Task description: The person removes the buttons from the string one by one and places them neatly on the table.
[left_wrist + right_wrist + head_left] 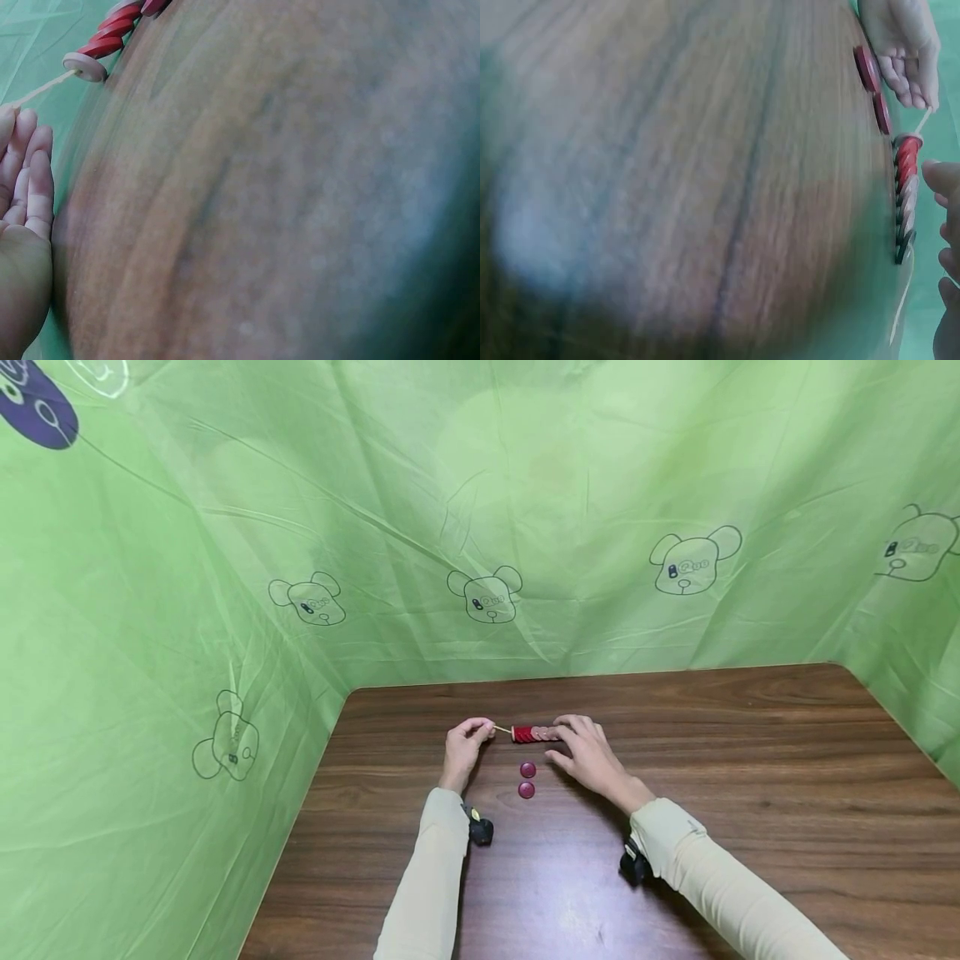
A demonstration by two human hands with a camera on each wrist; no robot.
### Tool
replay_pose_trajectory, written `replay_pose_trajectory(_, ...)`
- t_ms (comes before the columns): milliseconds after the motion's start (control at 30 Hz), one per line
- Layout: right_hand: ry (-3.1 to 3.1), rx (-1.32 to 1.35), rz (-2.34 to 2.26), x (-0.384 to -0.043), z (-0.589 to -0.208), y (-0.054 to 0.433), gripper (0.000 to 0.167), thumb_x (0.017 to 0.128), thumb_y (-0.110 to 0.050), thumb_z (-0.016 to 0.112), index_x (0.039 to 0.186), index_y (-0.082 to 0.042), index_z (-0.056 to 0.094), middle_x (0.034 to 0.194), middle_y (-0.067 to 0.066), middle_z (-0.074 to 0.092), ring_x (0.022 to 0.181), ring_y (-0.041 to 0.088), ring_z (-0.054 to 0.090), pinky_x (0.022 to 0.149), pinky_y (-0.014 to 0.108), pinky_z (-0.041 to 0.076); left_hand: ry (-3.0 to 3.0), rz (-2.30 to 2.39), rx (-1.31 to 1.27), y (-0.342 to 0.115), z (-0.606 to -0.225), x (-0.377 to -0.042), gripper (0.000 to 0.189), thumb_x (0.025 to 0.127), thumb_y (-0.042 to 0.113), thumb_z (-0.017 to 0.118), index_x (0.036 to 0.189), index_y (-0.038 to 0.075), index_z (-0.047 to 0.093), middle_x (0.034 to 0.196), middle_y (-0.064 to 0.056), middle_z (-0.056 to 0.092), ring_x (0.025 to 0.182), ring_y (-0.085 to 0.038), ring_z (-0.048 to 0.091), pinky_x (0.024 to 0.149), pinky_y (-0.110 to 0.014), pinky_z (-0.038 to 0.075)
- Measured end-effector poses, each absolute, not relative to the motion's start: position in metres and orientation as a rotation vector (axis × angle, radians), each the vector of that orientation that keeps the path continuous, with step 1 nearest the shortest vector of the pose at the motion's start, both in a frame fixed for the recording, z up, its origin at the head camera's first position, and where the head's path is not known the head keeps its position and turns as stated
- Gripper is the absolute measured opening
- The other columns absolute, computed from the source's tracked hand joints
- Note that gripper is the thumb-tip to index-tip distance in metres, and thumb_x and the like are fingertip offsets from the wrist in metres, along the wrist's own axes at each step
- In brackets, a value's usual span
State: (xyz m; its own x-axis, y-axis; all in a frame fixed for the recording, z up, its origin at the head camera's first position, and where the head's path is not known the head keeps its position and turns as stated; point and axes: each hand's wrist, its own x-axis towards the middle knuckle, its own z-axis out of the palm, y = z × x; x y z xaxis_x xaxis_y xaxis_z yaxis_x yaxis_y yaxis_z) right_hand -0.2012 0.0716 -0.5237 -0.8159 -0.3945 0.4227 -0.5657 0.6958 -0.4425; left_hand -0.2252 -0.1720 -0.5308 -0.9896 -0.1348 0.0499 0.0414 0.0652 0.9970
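The head camera looks forward and down from the near side, far enough back to take in the wooden table [750,777] and the green cloth [585,485] along its far edge and left side. The left-wrist camera [481,831] sits close in, facing along the left hand [467,747], the tabletop tipped steeply in its picture; the right-wrist camera [633,865], as near its own right hand [592,762], faces left and far, so both close views share the left hand, its cord [503,729] and the strung red discs [523,734].
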Motion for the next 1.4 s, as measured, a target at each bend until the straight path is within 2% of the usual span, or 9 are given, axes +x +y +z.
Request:
replay_pose_trajectory(67, -2.603, 0.732, 0.836, -0.203, -0.525, 0.074, 0.030, 0.082, -0.026, 0.075, 0.107, -0.010, 0.067, 0.121, 0.011, 0.057, 0.116, 0.032, 0.046, 0.095, 0.048, 0.036, -2.191, -2.042, 0.116, -0.173, -0.538, -0.229, 0.017, 0.088, 0.012, 0.069, 0.095, -0.003, 0.071, 0.085, -0.021, 0.070, 0.081, -0.027, 0.069, 0.075, -0.030, 0.057)
replay_pose_trajectory(233, -2.612, 0.670, 0.836, -0.206, -0.528, 0.078, 0.028, 0.081, -0.025, 0.076, 0.104, -0.011, 0.067, 0.119, 0.008, 0.057, 0.113, 0.031, 0.046, 0.089, 0.047, 0.036, -2.189, -2.034, 0.104, -0.173, -0.539, -0.230, 0.018, 0.088, 0.013, 0.069, 0.096, -0.004, 0.070, 0.085, -0.022, 0.070, 0.079, -0.025, 0.068, 0.074, -0.030, 0.057)
replay_pose_trajectory(433, -2.665, 0.599, 0.841, -0.208, -0.529, 0.081, 0.028, 0.082, -0.025, 0.076, 0.106, -0.013, 0.067, 0.121, 0.009, 0.056, 0.114, 0.032, 0.045, 0.090, 0.048, 0.036, -2.179, -2.037, 0.090, -0.172, -0.540, -0.230, 0.021, 0.088, 0.012, 0.069, 0.096, -0.007, 0.069, 0.084, -0.022, 0.070, 0.075, -0.019, 0.068, 0.074, -0.030, 0.057)
replay_pose_trajectory(667, -2.712, 0.547, 0.833, -0.211, -0.530, 0.083, 0.033, 0.083, -0.025, 0.074, 0.113, -0.011, 0.066, 0.125, 0.012, 0.053, 0.118, 0.034, 0.043, 0.095, 0.049, 0.034, -2.188, -2.044, 0.082, -0.173, -0.539, -0.230, 0.022, 0.089, 0.010, 0.067, 0.099, -0.009, 0.068, 0.087, -0.026, 0.069, 0.078, -0.024, 0.068, 0.079, -0.039, 0.057)
replay_pose_trajectory(767, -2.721, 0.535, 0.824, -0.213, -0.530, 0.082, 0.036, 0.084, -0.025, 0.073, 0.116, -0.012, 0.065, 0.125, 0.013, 0.053, 0.118, 0.036, 0.043, 0.094, 0.051, 0.033, -2.190, -2.038, 0.083, -0.173, -0.539, -0.229, 0.023, 0.088, 0.012, 0.068, 0.100, -0.008, 0.069, 0.088, -0.026, 0.069, 0.078, -0.022, 0.068, 0.080, -0.041, 0.056)
replay_pose_trajectory(933, -2.733, 0.527, 0.789, -0.214, -0.531, 0.082, 0.038, 0.084, -0.026, 0.072, 0.119, -0.013, 0.065, 0.125, 0.014, 0.052, 0.117, 0.037, 0.042, 0.093, 0.053, 0.033, -2.196, -2.036, 0.112, -0.173, -0.540, -0.230, 0.022, 0.087, 0.014, 0.070, 0.097, -0.005, 0.070, 0.081, -0.016, 0.071, 0.072, -0.010, 0.065, 0.076, -0.031, 0.056)
replay_pose_trajectory(1100, -2.754, 0.508, 0.807, -0.216, -0.532, 0.081, 0.033, 0.085, -0.026, 0.072, 0.114, -0.012, 0.067, 0.126, 0.015, 0.053, 0.118, 0.037, 0.042, 0.093, 0.053, 0.033, -2.190, -2.041, 0.106, -0.173, -0.542, -0.230, 0.019, 0.087, 0.014, 0.070, 0.096, -0.003, 0.070, 0.077, -0.007, 0.071, 0.070, -0.007, 0.064, 0.073, -0.026, 0.056)
replay_pose_trajectory(1400, -2.730, 0.506, 0.864, -0.217, -0.534, 0.083, 0.026, 0.085, -0.028, 0.072, 0.107, -0.013, 0.067, 0.123, 0.015, 0.054, 0.117, 0.037, 0.042, 0.095, 0.053, 0.032, -2.197, -2.031, 0.110, -0.173, -0.541, -0.230, 0.018, 0.088, 0.012, 0.069, 0.096, -0.003, 0.071, 0.078, -0.009, 0.071, 0.070, -0.007, 0.064, 0.075, -0.029, 0.057)
